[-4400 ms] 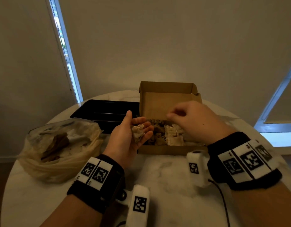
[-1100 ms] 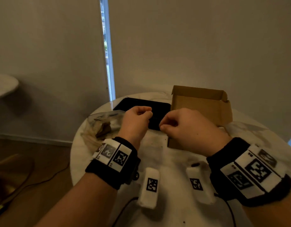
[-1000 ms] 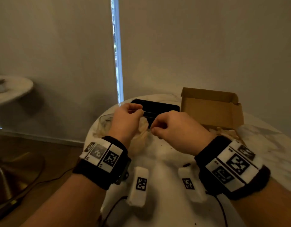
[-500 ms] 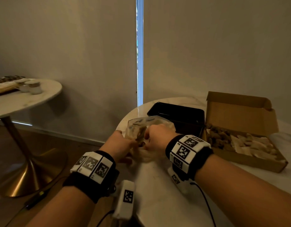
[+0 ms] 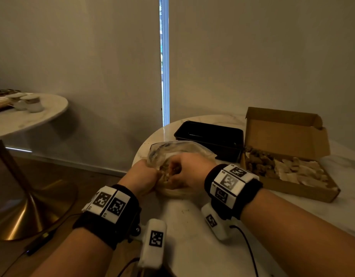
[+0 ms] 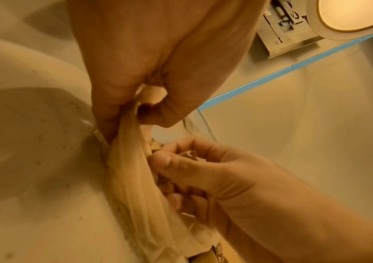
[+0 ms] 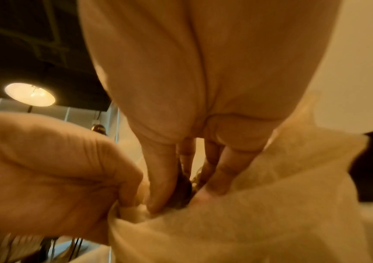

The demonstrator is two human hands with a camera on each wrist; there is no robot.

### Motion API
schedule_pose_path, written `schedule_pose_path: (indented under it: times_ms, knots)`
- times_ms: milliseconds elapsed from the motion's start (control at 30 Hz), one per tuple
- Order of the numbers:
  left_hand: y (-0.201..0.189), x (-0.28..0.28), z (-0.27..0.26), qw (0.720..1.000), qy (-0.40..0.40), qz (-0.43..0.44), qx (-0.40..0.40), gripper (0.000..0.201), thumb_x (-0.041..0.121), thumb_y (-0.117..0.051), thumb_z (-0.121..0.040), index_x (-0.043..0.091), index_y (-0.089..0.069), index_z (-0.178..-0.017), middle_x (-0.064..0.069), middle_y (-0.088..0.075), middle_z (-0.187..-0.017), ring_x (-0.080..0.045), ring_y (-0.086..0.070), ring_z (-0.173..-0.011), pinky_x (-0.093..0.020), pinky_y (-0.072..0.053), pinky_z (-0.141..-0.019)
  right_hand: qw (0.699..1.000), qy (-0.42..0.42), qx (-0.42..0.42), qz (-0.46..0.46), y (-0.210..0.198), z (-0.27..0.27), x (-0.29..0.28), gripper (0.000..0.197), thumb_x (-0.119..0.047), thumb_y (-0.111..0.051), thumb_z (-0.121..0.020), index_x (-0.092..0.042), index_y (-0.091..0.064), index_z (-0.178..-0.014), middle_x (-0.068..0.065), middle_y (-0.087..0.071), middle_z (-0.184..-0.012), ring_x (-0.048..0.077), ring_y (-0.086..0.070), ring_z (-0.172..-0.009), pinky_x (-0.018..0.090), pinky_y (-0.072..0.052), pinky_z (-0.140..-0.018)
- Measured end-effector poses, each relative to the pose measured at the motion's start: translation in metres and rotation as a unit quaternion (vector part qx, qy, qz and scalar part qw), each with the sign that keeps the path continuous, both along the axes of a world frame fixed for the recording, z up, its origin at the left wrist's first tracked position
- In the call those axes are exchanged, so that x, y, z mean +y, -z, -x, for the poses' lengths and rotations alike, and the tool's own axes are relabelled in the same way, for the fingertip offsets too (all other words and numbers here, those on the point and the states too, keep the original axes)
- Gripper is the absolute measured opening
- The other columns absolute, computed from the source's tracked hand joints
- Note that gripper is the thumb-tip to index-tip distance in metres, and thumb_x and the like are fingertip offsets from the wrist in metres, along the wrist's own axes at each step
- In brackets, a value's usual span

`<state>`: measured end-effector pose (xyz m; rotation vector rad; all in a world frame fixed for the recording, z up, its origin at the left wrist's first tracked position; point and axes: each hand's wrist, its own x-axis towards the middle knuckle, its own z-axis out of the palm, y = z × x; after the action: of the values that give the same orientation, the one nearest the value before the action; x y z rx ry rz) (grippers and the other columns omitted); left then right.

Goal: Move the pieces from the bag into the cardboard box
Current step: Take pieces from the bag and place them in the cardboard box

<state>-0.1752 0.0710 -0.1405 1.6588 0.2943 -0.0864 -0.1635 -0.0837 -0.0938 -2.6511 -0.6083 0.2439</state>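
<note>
Plastic bag [image 5: 172, 150]: my left hand [image 5: 140, 177] pinches its rim, keeping the mouth open; my right hand [image 5: 189, 170] fingers close on a dark piece [image 7: 182, 195] for the cardboard box [image 5: 288, 172].

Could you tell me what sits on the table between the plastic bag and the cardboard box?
In the head view, a black tray sits between the plastic bag and the cardboard box, toward the table's far side.
</note>
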Motion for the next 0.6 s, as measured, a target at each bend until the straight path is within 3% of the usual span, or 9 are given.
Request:
schedule_pose_path:
  times_ms: [100,200,267,333,400,600]
  knots:
    - [-0.004,-0.003,0.001,1.000,-0.019,0.011,-0.004,0.048,0.007,-0.060,-0.057,0.003,-0.072,-0.103,-0.023,-0.075,-0.100,-0.042,-0.072,-0.097,-0.063,-0.056,-0.090,0.999,0.033,-0.003,-0.043,-0.006,0.001,-0.008,0.015,-0.025,-0.077,-0.088,-0.020,-0.067,-0.098,-0.005,-0.063,-0.094,0.013,-0.058,-0.086,0.024,-0.041,-0.069]
    - [-0.005,-0.002,-0.001,0.999,-0.035,0.004,0.011,0.051,0.009,-0.059,-0.060,0.004,-0.067,-0.109,-0.027,-0.071,-0.108,-0.044,-0.070,-0.098,-0.065,-0.056,-0.087,0.995,0.064,-0.058,-0.047,-0.013,0.003,-0.012,0.018,-0.025,-0.072,-0.092,-0.018,-0.066,-0.106,-0.002,-0.066,-0.105,0.016,-0.060,-0.098,0.027,-0.045,-0.078]
    - [-0.018,-0.007,0.008,0.999,-0.043,0.006,0.020,0.042,0.005,-0.058,-0.069,0.002,-0.066,-0.110,-0.027,-0.069,-0.109,-0.041,-0.069,-0.094,-0.054,-0.059,-0.086,0.993,0.072,-0.093,-0.023,-0.016,0.004,-0.011,0.020,-0.024,-0.068,-0.095,-0.019,-0.063,-0.114,0.001,-0.066,-0.114,0.021,-0.060,-0.108,0.029,-0.047,-0.084]
    - [-0.029,-0.013,0.017,0.999,-0.038,0.016,0.033,0.032,-0.003,-0.052,-0.083,0.004,-0.064,-0.111,-0.024,-0.068,-0.107,-0.034,-0.066,-0.091,-0.041,-0.058,-0.078,0.993,0.067,-0.096,0.014,-0.015,0.002,-0.010,0.028,-0.021,-0.064,-0.097,-0.019,-0.061,-0.125,0.005,-0.065,-0.122,0.025,-0.058,-0.116,0.033,-0.047,-0.092]
    - [-0.031,-0.016,0.021,0.998,-0.025,0.027,0.054,0.032,-0.006,-0.050,-0.087,0.008,-0.064,-0.111,-0.019,-0.067,-0.105,-0.031,-0.063,-0.094,-0.040,-0.055,-0.079,0.995,0.054,-0.072,0.039,-0.011,0.002,-0.009,0.036,-0.021,-0.064,-0.096,-0.019,-0.059,-0.132,0.006,-0.064,-0.127,0.025,-0.057,-0.120,0.034,-0.046,-0.097]
    - [-0.027,-0.018,0.025,0.995,-0.014,0.066,0.073,0.020,-0.007,-0.049,-0.086,0.003,-0.066,-0.086,-0.012,-0.062,-0.067,-0.029,-0.054,-0.071,-0.032,-0.043,-0.064,0.998,0.016,-0.040,0.044,-0.001,0.003,-0.003,0.043,-0.032,-0.078,-0.085,-0.023,-0.063,-0.125,0.001,-0.067,-0.124,0.022,-0.062,-0.115,0.032,-0.049,-0.097]
